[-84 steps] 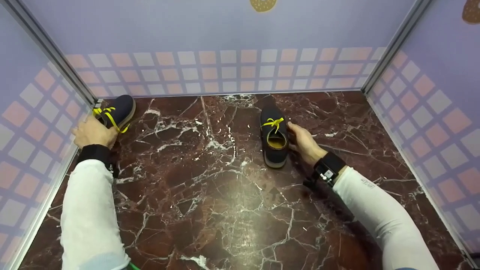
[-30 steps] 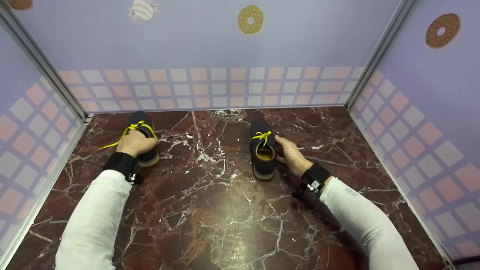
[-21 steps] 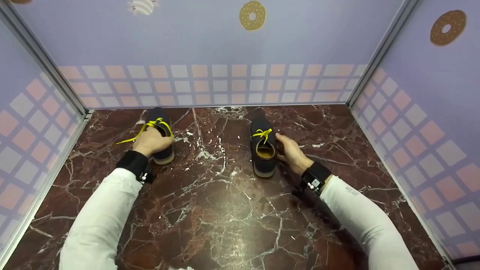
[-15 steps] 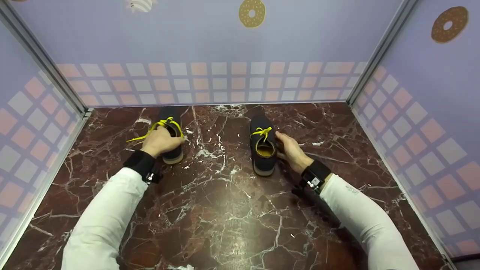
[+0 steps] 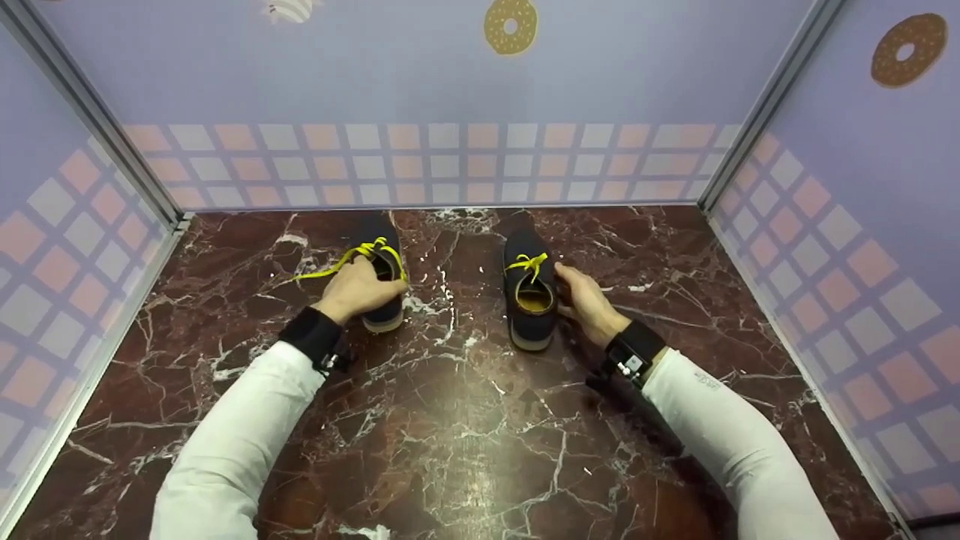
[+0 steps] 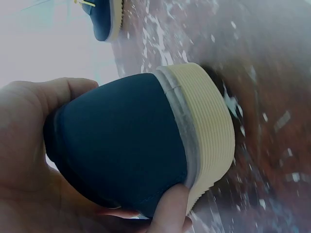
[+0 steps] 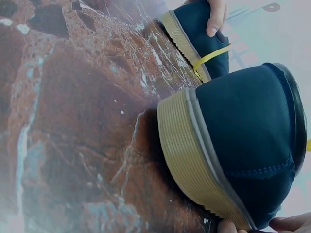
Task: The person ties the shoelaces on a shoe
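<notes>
Two dark navy shoes with yellow laces stand on the floor, toes toward the back wall. My left hand grips the left shoe by its rear opening, with the thumb on its right side; the left wrist view shows fingers around its heel. One yellow lace of this shoe trails loose to the left. My right hand rests its relaxed fingers against the outer side of the right shoe, whose lace is tied in a bow. In the right wrist view, fingertips touch its side near the sole.
The floor is glossy dark red marble pattern with white veins. A lilac back wall with checks and donut pictures rises behind the shoes. Side walls enclose left and right.
My left hand has brought the left shoe from the far left corner to the right, turning it to point toward the back wall beside the other shoe. The right hand and right shoe stay put.
</notes>
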A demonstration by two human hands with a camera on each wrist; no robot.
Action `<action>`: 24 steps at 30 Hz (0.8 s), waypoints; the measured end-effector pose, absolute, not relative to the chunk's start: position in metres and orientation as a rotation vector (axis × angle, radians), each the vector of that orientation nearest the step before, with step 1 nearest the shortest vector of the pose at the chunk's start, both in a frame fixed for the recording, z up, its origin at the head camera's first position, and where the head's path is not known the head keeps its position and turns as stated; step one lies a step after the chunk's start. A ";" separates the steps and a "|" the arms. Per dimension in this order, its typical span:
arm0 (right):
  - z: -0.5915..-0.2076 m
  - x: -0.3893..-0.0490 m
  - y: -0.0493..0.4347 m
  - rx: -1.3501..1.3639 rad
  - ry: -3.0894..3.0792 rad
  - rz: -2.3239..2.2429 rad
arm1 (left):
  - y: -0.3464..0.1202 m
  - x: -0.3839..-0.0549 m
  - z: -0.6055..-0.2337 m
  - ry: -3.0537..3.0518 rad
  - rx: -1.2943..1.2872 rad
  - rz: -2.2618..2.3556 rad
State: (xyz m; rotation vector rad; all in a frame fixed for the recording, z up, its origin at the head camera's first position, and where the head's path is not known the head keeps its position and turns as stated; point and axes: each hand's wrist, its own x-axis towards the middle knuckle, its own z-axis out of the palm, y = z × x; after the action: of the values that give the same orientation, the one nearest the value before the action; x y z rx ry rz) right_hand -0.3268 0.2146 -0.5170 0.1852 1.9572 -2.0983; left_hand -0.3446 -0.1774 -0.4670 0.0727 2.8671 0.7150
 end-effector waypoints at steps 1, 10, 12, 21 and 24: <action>-0.517 -0.327 0.215 0.187 1.960 -2.099 | -0.174 -0.344 -0.468 2.865 0.067 0.734; -0.519 -0.325 0.216 0.209 1.958 -2.101 | -0.144 -0.336 -0.476 2.861 0.100 0.768; -0.519 -0.325 0.216 0.209 1.953 -2.107 | -0.137 -0.333 -0.476 2.859 0.115 0.782; -0.516 -0.325 0.215 0.208 1.952 -2.123 | -0.110 -0.324 -0.479 2.863 0.185 0.796; -0.516 -0.325 0.215 0.206 1.948 -2.127 | -0.103 -0.322 -0.479 2.866 0.203 0.792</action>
State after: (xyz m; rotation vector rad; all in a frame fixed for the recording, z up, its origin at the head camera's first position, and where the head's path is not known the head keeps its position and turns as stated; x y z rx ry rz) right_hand -0.3251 0.2154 -0.5159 0.2061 1.9480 -2.1273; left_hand -0.3216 -0.1030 -0.4792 0.2026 2.8658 0.7924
